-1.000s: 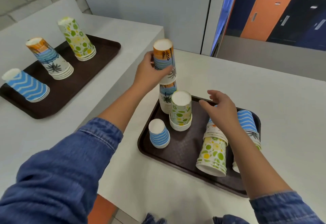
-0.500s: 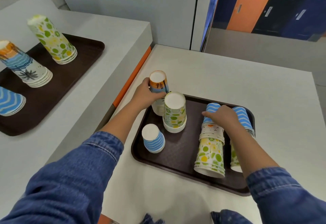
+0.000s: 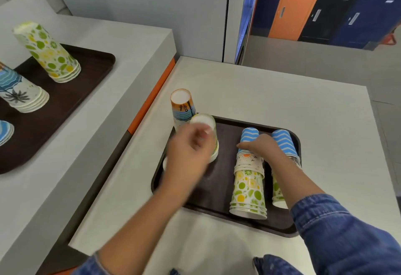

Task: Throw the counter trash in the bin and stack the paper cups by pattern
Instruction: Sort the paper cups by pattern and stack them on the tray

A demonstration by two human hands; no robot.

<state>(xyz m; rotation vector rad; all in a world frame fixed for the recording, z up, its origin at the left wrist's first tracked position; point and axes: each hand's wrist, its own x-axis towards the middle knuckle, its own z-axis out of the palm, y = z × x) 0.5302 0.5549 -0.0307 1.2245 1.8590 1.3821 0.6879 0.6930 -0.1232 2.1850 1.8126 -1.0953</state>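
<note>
The mixed stack [image 3: 248, 188] of cups was printed paper with a faint sheen, the rolled rims plain white. The tray [image 3: 221, 188] under it looked like dark brown plastic, matt and finely grained, on a smooth, matt, pale counter [image 3: 282, 101]. The sleeve [image 3: 347, 238] beside it was blue denim cloth, its stitching showing.

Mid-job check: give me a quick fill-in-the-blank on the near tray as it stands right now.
1. The right hand grips the ___ chevron cup atop the mixed stack.
2. That stack's citrus cups sit at its ___.
3. The palm-tree stack stands at the tray's far ___ corner.
Missing: blue; bottom; left.
</note>
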